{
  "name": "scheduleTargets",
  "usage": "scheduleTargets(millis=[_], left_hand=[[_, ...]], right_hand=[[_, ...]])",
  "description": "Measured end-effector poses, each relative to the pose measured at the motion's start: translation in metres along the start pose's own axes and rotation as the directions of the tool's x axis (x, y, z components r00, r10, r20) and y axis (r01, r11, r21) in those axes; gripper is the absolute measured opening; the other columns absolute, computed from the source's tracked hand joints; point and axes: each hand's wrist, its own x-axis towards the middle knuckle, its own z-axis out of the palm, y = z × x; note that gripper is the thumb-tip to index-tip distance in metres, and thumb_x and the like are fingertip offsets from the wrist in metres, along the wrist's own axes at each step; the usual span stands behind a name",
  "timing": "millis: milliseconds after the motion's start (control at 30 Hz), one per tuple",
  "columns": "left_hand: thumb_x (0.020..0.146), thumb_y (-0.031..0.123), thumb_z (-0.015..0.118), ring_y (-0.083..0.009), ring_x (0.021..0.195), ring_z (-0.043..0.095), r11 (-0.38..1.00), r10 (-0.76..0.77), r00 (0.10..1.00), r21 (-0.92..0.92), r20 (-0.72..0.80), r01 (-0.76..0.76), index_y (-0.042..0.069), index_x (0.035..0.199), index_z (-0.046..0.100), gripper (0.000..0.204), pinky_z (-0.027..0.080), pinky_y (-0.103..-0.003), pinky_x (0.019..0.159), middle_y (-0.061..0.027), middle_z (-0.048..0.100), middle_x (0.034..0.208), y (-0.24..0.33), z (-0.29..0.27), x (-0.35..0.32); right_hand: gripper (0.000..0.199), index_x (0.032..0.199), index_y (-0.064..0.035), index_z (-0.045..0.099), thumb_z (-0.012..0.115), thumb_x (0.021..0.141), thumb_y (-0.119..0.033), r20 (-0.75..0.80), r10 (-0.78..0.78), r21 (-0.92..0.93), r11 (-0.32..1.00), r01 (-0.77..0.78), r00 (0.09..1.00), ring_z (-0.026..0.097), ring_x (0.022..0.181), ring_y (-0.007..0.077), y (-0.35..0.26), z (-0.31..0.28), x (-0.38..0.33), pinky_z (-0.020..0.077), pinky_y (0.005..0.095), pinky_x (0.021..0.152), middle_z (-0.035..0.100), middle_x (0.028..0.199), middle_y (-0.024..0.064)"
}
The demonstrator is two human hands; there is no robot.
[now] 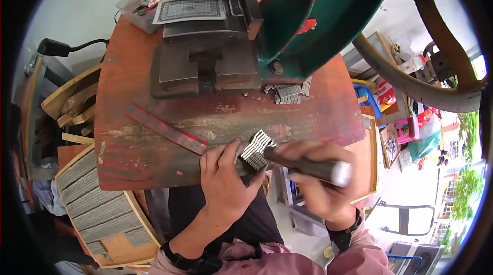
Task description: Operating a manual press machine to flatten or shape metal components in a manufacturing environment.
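My left hand [224,182] is closed at the near edge of the worn red tabletop, fingers and thumb around a small block of stacked ridged metal pieces [255,152]. Its top faces shine and its lower side is dark. My right hand [328,198], blurred by motion, grips a dark thick-handled tool [305,166] with a bright round end pointing right. The other end of the tool reaches the right side of the block; whether they touch, I cannot tell. A flat red-edged strip [167,128] lies left of the block.
A heavy dark metal press bed [208,67] with a green frame [328,13] stands at the back, its large handwheel [447,99] at right. Loose metal pieces [287,94] lie before it. A wooden tray [143,218] of grey ridged rows sits lower left.
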Motion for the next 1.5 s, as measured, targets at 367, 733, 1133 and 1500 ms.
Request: scheduleTargets(millis=[367, 733, 1133, 1500], left_hand=[[0.054, 0.012, 0.083, -0.0311, 0.089, 0.053, 0.999, 0.034, 0.997, -0.005, -0.071, -0.034, 0.002, 0.121, 0.046, 0.077, 0.042, -0.042, 0.079, -0.0138, 0.053, 0.102, -0.003, 0.003, -0.003], [0.054, 0.012, 0.083, -0.0308, 0.087, 0.053, 0.999, 0.049, 0.996, -0.012, -0.071, -0.050, 0.000, 0.119, 0.047, 0.076, 0.042, -0.043, 0.077, -0.0143, 0.055, 0.100, 0.001, 0.003, 0.002], [0.055, 0.012, 0.082, -0.0335, 0.092, 0.052, 1.000, -0.010, 1.000, -0.025, 0.005, 0.010, 0.000, 0.118, 0.043, 0.075, 0.040, -0.045, 0.083, -0.0126, 0.059, 0.102, -0.001, 0.001, -0.002], [0.054, 0.012, 0.083, -0.0328, 0.090, 0.053, 1.000, 0.015, 0.999, -0.018, -0.037, -0.015, 0.000, 0.117, 0.046, 0.074, 0.041, -0.044, 0.080, -0.0136, 0.058, 0.101, 0.001, 0.002, 0.000]], right_hand=[[0.029, 0.104, 0.0070, 0.054, 0.067, 0.077, 0.008, -0.148, -0.116, 0.186, 0.972, 0.143, 0.982, 0.065, 0.094, 0.0249, 0.001, 0.002, 0.000, 0.0510, 0.0345, 0.084, 0.064, 0.101, 0.0182], [0.030, 0.105, 0.0064, 0.057, 0.066, 0.076, 0.009, -0.005, 0.016, -0.105, 0.994, -0.016, 1.000, 0.066, 0.090, 0.0222, 0.009, 0.003, -0.006, 0.0527, 0.0309, 0.079, 0.066, 0.098, 0.0164], [0.028, 0.104, 0.0005, 0.061, 0.069, 0.077, 0.003, -0.008, 0.151, -0.265, 0.953, -0.148, 0.988, 0.068, 0.082, 0.0227, 0.021, 0.004, -0.008, 0.0535, 0.0296, 0.071, 0.066, 0.096, 0.0171], [0.032, 0.105, 0.0038, 0.059, 0.067, 0.075, 0.009, -0.101, 0.184, -0.142, 0.970, -0.198, 0.978, 0.068, 0.087, 0.0188, 0.017, 0.004, -0.013, 0.0532, 0.0284, 0.075, 0.067, 0.098, 0.0146]])
